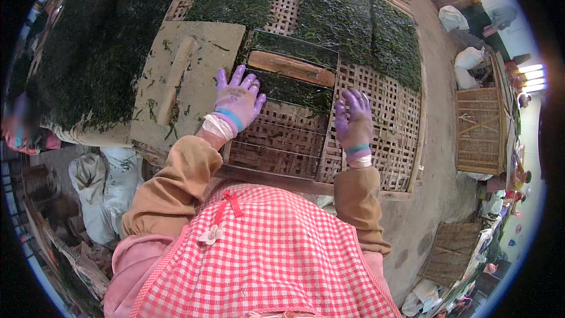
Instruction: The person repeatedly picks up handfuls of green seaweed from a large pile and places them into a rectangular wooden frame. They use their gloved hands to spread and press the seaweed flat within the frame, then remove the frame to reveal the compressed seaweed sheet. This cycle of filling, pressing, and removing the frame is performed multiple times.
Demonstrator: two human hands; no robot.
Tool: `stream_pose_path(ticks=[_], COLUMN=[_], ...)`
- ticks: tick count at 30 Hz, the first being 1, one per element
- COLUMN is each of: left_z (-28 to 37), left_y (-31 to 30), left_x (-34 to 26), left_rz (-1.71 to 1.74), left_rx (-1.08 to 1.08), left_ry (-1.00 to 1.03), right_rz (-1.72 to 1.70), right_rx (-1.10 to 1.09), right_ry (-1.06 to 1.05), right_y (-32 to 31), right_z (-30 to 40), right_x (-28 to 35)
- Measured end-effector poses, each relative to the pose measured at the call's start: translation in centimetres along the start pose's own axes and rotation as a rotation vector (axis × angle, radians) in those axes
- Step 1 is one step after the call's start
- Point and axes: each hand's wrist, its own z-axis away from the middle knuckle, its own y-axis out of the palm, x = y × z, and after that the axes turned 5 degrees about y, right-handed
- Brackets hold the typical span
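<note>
My left hand (239, 96), in a purple coated glove, lies with fingers spread at the left edge of a clear, transparent pane (293, 55). The pane has a wooden handle bar (291, 68) across it, and dark green seaweed (300, 92) shows beneath and below. At the pane's right side is my right hand (354, 115), gloved alike, fingers slightly bent over the woven lattice mat (384, 128); it grips nothing visible. A thin rectangular frame (277, 145) with cross lines lies on the mat nearer my body.
A flat board (198, 46) with a raised wooden bar (176, 79) lies left, beside a large dark green heap (92, 53). Seaweed sheets (335, 13) cover the mat's far part. White sacks (119, 181) stand lower left; a wooden rack (479, 130) is at right.
</note>
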Motion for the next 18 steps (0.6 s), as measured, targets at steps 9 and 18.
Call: stream_pose_path(ticks=[9, 18], left_z=[-1.1, 0.6], left_y=[-1.0, -1.0], left_x=[-3.9, -2.1], left_rz=[0.082, 0.197], left_rx=[-0.163, -0.286], left_ry=[0.015, 0.001], right_rz=[0.365, -0.268], right_rx=[0.169, 0.357], right_ry=[0.076, 0.08], right_y=[1.6, -2.4], right_z=[0.2, 0.1], right_x=[2.0, 0.8])
